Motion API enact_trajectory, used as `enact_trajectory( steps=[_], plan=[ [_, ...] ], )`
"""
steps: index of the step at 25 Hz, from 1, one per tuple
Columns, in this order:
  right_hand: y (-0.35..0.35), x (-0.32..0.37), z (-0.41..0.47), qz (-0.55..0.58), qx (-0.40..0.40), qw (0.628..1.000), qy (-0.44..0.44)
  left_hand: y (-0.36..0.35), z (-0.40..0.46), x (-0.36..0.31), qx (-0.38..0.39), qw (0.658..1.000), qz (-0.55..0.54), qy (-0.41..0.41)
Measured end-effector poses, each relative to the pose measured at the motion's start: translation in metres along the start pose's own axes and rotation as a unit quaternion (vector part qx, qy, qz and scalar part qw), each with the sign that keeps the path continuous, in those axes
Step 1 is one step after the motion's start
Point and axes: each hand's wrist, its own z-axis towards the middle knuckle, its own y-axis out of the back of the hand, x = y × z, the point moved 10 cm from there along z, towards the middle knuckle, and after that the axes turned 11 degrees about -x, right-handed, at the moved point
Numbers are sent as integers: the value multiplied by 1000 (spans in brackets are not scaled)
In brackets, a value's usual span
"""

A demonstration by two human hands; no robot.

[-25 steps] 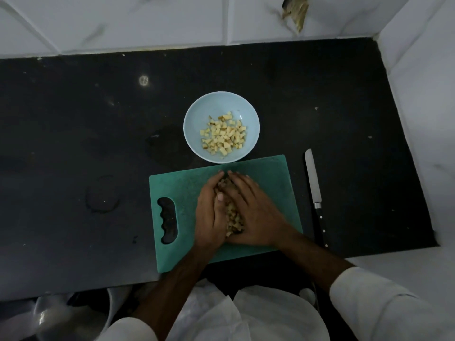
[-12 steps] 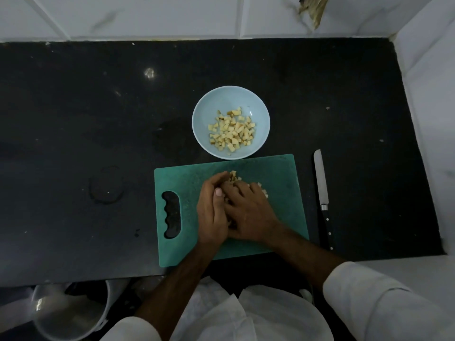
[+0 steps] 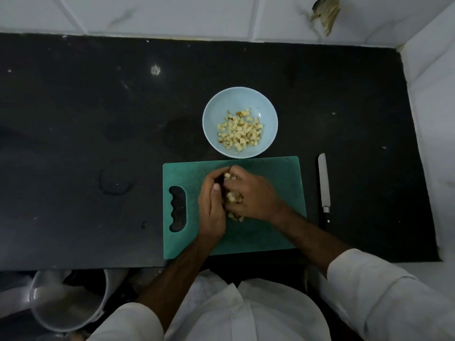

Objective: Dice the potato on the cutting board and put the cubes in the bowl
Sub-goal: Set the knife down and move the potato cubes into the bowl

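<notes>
While both hands stay cupped together mid-board, the pile between them has tightened: a second ago cubes lay in a loose strip under the palms, half a second ago the fingers had closed over most of it, and now left hand (image 3: 212,200) and right hand (image 3: 252,193) press in from either side with fingertips meeting at the far end. Fingers on both are curled round the cubes (image 3: 232,196), which show only in the gap between the palms plus a few at the near edge. Whether the pile is off the board (image 3: 270,232) yet, can't tell; looks like it's on or barely above it.

Read: gathering done, lift is next. Dicing looks finished, since no whole potato is visible.

Bowl (image 3: 268,112) sits just beyond the board's far edge, touching or nearly so, and already holds a batch of cubes. Short carry forward.

Knife (image 3: 323,180) lies on the counter (image 3: 98,119) right of the board, untouched, blade pointing away.

Risk: strays dropping from the near end of the scoop.
</notes>
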Motion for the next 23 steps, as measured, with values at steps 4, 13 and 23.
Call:
enact_trajectory(
  steps=[4, 13, 23],
  plan=[
    [14, -11, 13, 193, 30, 969, -151, 2, 1, -3, 24, 1000, 2, 6],
    [59, -20, 50, 356, 163, 845, -365, 9, 11, 0, 87, 995, 29, 44],
    [74, -50, 145, -58, 203, 964, -159, 11, 16, -18, 283, 942, 178, -34]
  ],
)
